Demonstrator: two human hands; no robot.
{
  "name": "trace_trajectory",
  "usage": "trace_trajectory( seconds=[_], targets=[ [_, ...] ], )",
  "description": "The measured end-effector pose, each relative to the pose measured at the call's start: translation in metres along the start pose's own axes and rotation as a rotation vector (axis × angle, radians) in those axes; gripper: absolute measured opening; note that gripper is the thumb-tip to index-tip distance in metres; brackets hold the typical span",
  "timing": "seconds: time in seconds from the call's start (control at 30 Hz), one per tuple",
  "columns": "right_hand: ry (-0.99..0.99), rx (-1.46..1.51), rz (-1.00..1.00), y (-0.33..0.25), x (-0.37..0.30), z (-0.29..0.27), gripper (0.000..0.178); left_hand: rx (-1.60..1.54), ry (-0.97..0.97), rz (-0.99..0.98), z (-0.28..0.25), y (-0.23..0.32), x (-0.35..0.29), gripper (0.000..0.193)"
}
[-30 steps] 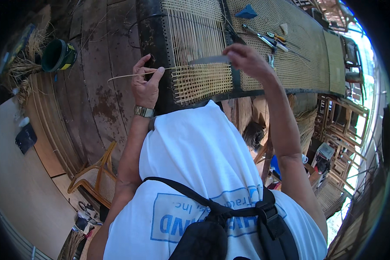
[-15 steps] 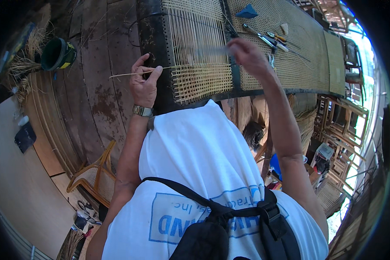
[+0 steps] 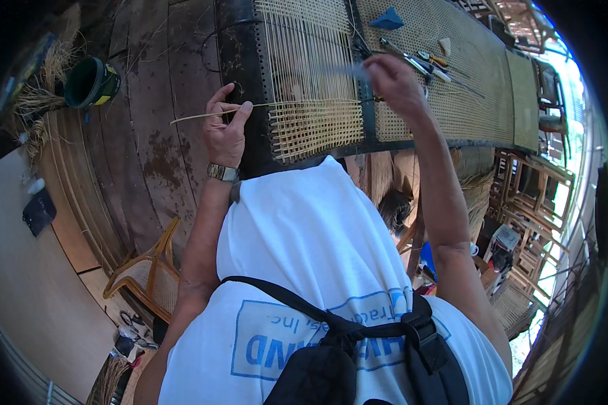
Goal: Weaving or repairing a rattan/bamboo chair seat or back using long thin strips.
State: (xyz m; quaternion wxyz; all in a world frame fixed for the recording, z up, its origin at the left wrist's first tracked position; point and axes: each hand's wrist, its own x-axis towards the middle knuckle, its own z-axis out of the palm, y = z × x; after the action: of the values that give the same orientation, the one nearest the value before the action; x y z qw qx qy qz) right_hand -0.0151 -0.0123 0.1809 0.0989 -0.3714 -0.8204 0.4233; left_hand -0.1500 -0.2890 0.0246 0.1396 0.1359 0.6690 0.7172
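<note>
My left hand [image 3: 224, 128] is at the left edge of a dark frame [image 3: 248, 128], pinching a thin cane strand [image 3: 192, 118] between thumb and fingers. That strand runs right into the cane weave [image 3: 314, 121], whose near part is crossed into a grid. Farther off, the lengthwise strands [image 3: 311, 47] lie mostly uncrossed. Above the frame's right side, my right hand [image 3: 395, 81] is closed round a slim greyish thing [image 3: 351, 70], its end pointing left over the strands. Motion smears that thing, so its kind does not show.
Right of the weave lies a finished woven cane panel [image 3: 466, 101], carrying several hand tools [image 3: 429, 64], a blue scrap [image 3: 387, 19] and a pale scrap [image 3: 445, 46]. A green bucket [image 3: 91, 82] stands on the plank floor at left, with a rattan chair [image 3: 148, 277] nearer.
My right hand has shifted slightly right and its blurred thing has swung a little. My left hand keeps its pinch on the cane strand, almost still.
</note>
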Motion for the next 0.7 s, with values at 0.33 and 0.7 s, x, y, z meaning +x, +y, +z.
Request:
trace_trajectory(
  seconds=[0.33, 0.7],
  targets=[
    [-0.487, -0.023, 0.024, 0.007, -0.004, 0.007, 0.024, 0.034, -0.009, 0.006, -0.001, 0.002, 0.000, 0.014],
    [-0.299, -0.055, -0.031, -0.001, 0.010, 0.005, 0.024, 0.021, -0.019, 0.017, -0.001, 0.007, 0.000, 0.015]
  ],
)
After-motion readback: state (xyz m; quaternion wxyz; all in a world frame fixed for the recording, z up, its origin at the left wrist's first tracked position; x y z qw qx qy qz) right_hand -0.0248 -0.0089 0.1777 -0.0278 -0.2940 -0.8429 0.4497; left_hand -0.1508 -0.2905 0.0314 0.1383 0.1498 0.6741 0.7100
